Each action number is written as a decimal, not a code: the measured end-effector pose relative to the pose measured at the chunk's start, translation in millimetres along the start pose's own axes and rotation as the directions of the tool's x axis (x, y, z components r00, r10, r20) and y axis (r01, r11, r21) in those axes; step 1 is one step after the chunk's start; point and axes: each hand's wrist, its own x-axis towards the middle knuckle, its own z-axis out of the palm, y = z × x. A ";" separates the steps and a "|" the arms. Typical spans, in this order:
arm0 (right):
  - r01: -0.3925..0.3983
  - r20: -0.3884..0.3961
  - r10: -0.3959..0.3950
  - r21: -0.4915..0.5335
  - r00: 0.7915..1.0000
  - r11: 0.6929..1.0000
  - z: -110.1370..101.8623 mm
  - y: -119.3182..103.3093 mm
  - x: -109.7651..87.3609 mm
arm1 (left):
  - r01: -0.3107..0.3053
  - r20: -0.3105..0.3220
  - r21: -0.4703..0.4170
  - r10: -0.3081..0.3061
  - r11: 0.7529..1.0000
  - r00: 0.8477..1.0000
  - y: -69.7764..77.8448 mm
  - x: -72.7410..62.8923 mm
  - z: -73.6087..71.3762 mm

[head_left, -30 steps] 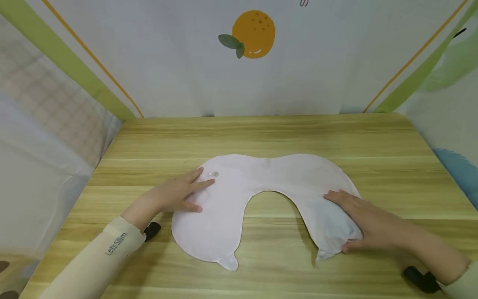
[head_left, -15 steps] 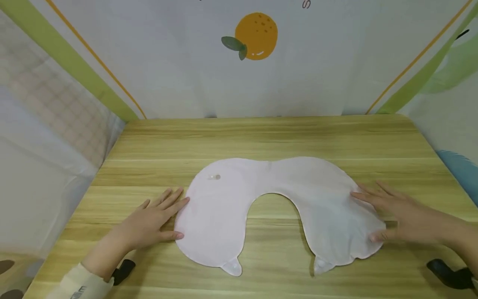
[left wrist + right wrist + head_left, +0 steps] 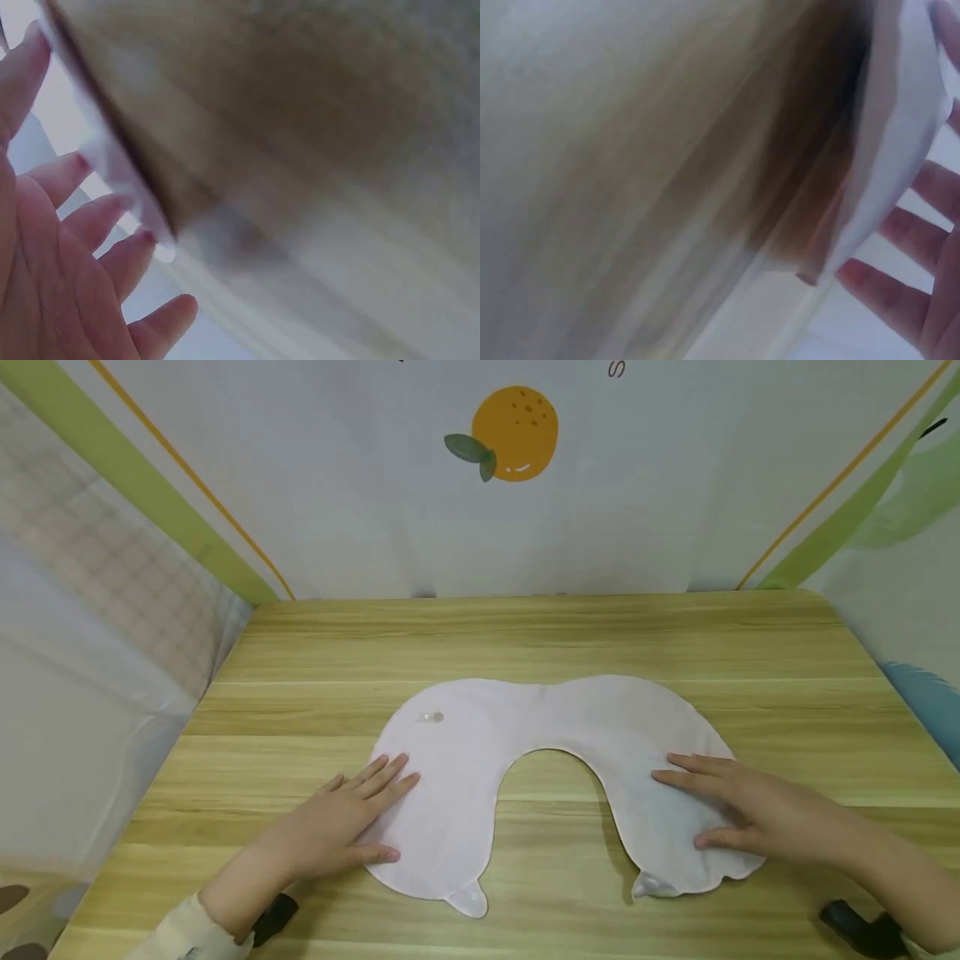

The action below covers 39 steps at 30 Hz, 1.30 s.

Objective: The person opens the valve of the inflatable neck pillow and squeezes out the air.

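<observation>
A flat, pale U-shaped inflatable neck pillow (image 3: 555, 718) lies on the wooden table, its opening toward me. Near its upper left edge is a small clear valve (image 3: 432, 717). Pale tabs stick out at the ends of both arms. My left hand (image 3: 337, 818) rests with spread, straight fingers on the outer edge of the left arm. On the right arm of the pillow, my right hand (image 3: 750, 810) lies with extended fingers. In the right wrist view the pillow's edge (image 3: 892, 142) stands up a little from the table beside the fingers.
The wood-grain table (image 3: 540, 635) reaches back to a white curtain (image 3: 337, 485) printed with an orange. White cloth (image 3: 90, 693) hangs at the left. Black wrist mounts (image 3: 862, 927) sit under both wrists.
The right arm of the pillow, folded and bunched a second ago, now lies flatter. Both hands moved outward to its edges, then back inward onto the pillow.
</observation>
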 end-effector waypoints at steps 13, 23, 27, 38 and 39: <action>0.025 0.086 -0.021 -0.039 0.996 0.999 8.2 -6.2 11.9 | -0.028 0.020 0.040 0.027 0.999 0.999 9.7 20.4 2.2; 0.096 -0.017 -0.098 -0.104 0.995 0.990 11.2 -3.0 2.8 | 0.015 -0.001 0.021 -0.015 1.000 1.000 10.8 6.3 6.9; 0.086 -0.015 -0.088 -0.099 0.996 0.991 11.1 -7.1 3.1 | 0.017 0.001 0.018 -0.017 1.000 1.000 12.9 6.0 8.1; 0.070 0.000 -0.070 -0.096 0.998 0.993 9.0 -9.7 4.8 | 0.038 0.005 0.045 -0.038 0.998 0.999 12.2 9.5 10.7; 0.067 0.007 -0.067 -0.093 0.998 0.993 8.6 -9.5 5.2 | 0.038 0.002 0.052 -0.038 0.998 0.999 12.3 9.8 10.6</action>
